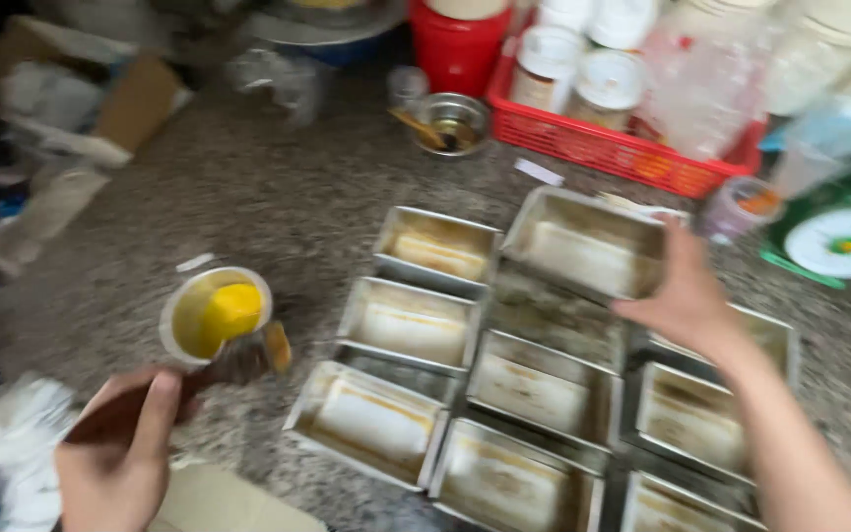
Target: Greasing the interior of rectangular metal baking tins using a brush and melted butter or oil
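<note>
My left hand [115,453] closed on brush [199,379] by cup [214,313] | right hand [687,296] gripping tin [583,246] rim, top of rows on table [278,197] | tin: stiff, light, likely greasy; hold by rim

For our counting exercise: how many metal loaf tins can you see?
9 loaf tins: three left, three middle, one lifted by the right hand, two right. Others may lie beneath or out of view.

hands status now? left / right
Left hand: shut on a brush beside the cup.
Right hand: gripping the raised loaf tin by its edge.
</note>
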